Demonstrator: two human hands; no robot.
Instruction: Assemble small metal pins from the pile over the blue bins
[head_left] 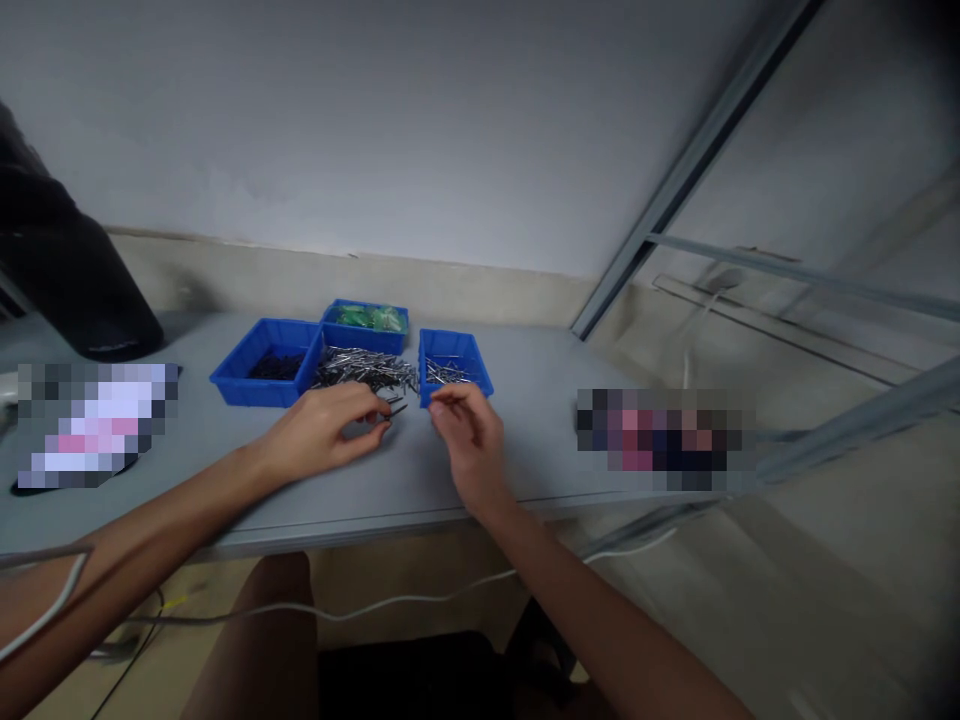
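My left hand [330, 425] is closed in a pinch just above the table. Between its fingertips are thin metal pins [397, 408], their ends pointing right. Behind it, loose on the tabletop, lies a heap of similar silver pins [364, 367]. My right hand [474, 440] is also pinched, in front of a small blue bin [486, 378] that has some silver pins [448, 372] in it. Whatever its fingertips hold is too small to make out. To the left, a larger blue bin [255, 392] contains dark, thin pieces [276, 366].
A rear blue bin [375, 342] holds green plastic packets [371, 317]. A black bottle [97, 275] and a blurred-out phone-like object [105, 420] are at left. Another blurred-out item [660, 435] lies at right, near a metal frame [626, 265]. A white cable [375, 605] hangs below the table edge.
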